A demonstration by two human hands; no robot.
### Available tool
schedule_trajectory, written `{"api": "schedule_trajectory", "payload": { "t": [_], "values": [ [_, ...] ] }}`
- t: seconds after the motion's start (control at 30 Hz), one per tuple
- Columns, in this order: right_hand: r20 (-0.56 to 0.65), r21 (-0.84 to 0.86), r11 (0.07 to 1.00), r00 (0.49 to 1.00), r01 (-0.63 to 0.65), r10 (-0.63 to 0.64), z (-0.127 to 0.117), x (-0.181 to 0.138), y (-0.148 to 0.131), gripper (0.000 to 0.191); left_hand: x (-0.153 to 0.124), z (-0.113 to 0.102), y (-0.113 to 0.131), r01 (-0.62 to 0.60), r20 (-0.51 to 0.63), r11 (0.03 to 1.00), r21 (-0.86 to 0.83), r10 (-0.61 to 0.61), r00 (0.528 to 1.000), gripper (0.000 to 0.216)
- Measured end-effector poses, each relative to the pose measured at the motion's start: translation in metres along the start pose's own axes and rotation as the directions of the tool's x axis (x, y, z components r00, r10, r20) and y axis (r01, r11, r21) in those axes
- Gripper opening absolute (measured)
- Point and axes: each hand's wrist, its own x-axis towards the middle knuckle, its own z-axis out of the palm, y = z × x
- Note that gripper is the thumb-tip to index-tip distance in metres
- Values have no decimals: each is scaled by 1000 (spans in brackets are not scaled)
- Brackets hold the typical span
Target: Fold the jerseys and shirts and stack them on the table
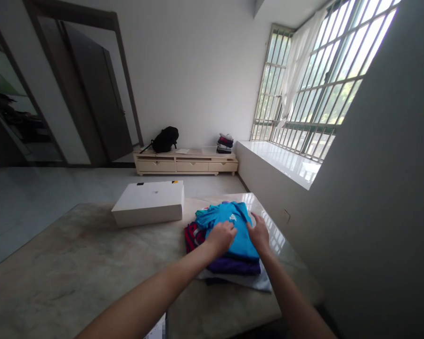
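Note:
A bright blue T-shirt with a small white print lies on top of a stack of clothes on the table. My left hand is over its left middle, fingers curled in; whether cloth is pinched in them is hidden. Along the shirt's right edge, my right hand has its thumb and fingers apart and holds nothing. Beneath the blue shirt are a folded purple garment and a white one. Red-and-dark striped cloth sticks out at the left of the stack.
A white box sits on the marble-patterned table, left of the clothes. Against the far wall, a low cabinet bears a black backpack and another clothes stack. A grey wall and barred window flank the right side.

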Motion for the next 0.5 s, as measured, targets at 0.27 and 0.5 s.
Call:
{"api": "schedule_trajectory", "payload": {
  "t": [0.27, 0.5],
  "values": [
    [296, -212, 966, 952, 146, -79, 31, -90, 63, 56, -61, 72, -64, 103, 159, 994, 24, -105, 982, 32],
    [305, -271, 945, 947, 184, -97, 29, -103, 72, 46, -81, 75, -65, 116, 196, 983, -144, -86, 977, 28]
  ]
}}
